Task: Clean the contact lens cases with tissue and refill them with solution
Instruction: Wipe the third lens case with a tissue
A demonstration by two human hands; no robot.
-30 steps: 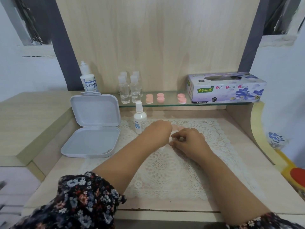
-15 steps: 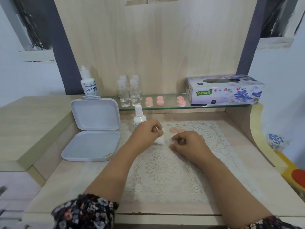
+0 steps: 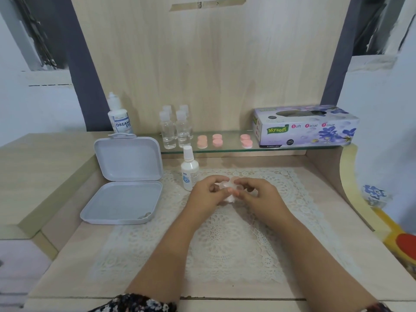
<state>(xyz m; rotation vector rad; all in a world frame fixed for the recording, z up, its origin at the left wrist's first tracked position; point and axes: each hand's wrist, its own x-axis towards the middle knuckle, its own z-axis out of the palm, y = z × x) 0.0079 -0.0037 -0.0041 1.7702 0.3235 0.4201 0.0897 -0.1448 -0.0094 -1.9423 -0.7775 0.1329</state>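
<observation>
Over the lace mat [image 3: 225,239] my left hand [image 3: 206,195] and my right hand [image 3: 258,194] meet, fingers curled. Between them sits a crumpled white tissue [image 3: 230,198] and a pale pink contact lens case [image 3: 227,183]; the left hand pinches the tissue, and the right hand holds the case. Most of the case is hidden by my fingers. A small white solution bottle [image 3: 189,170] stands just left of my hands. Several pink lens cases [image 3: 217,140] lie on the glass shelf [image 3: 231,147].
An open grey plastic box [image 3: 126,188] lies left of the mat. On the shelf stand a "Dream Eye" bottle [image 3: 120,119], several clear small bottles [image 3: 176,129] and a Mysoft tissue box [image 3: 304,126]. A raised wooden ledge [image 3: 33,172] runs along the left.
My hands have come together from slightly apart and drawn a little nearer to me. The tissue and lens case now sit between both hands.
</observation>
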